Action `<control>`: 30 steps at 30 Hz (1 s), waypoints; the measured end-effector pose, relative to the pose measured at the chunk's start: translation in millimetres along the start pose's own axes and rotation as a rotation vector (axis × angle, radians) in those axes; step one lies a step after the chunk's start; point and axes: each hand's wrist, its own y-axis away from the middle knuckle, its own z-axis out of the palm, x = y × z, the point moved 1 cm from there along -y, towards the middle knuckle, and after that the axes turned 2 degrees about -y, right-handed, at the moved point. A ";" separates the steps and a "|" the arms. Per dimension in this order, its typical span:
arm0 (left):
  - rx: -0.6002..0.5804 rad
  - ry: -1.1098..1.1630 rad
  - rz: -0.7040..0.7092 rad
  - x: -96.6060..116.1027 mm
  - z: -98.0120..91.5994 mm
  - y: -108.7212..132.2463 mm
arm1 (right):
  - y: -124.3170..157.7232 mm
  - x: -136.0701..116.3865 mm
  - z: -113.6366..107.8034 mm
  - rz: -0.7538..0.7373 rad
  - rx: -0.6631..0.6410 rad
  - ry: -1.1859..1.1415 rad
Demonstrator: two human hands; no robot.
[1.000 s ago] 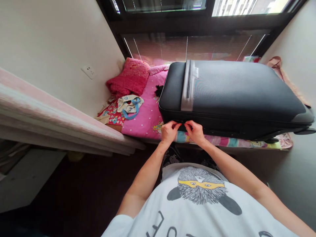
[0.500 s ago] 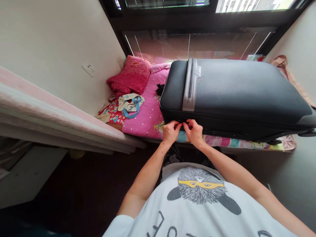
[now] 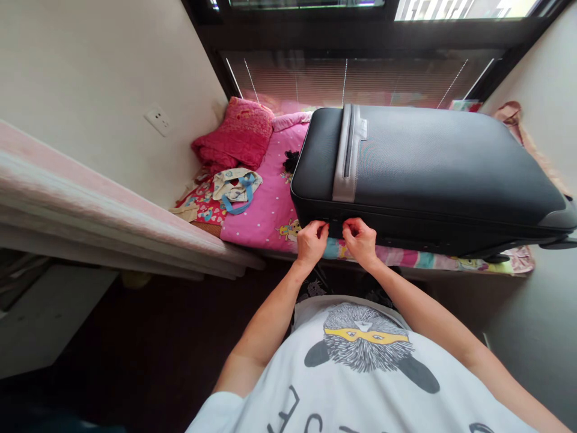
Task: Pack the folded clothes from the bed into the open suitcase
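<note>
A big dark grey suitcase [image 3: 442,162] lies on its back, its near side facing me. Along that side runs a zipper, dark against dark. My left hand [image 3: 312,242] is closed in a pinch at the zipper near the suitcase's left end. A short way to its right, my right hand [image 3: 360,240] pinches too, apparently on a zipper pull; the small part between the fingers is mostly hidden. A gap separates the two hands. A grey strap band with a zipped pocket [image 3: 346,153] crosses the suitcase's top.
Under the suitcase spreads a pink dotted mat [image 3: 252,225]. Left of it lie a red cushion [image 3: 238,132], a printed cloth bag with blue handles [image 3: 232,183] and a black fluffy thing [image 3: 291,161]. A pink curtain [image 3: 112,192] hangs at left; a window [image 3: 315,81] stands behind.
My right hand has moved right along the suitcase's side, away from my left hand, which stays nearly in place. The fingertips, close together before, are now apart.
</note>
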 end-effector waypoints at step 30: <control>0.085 -0.014 0.006 2.7 -14.8 -17.3 | 21.1 27.6 1.9 0.070 -0.085 -0.020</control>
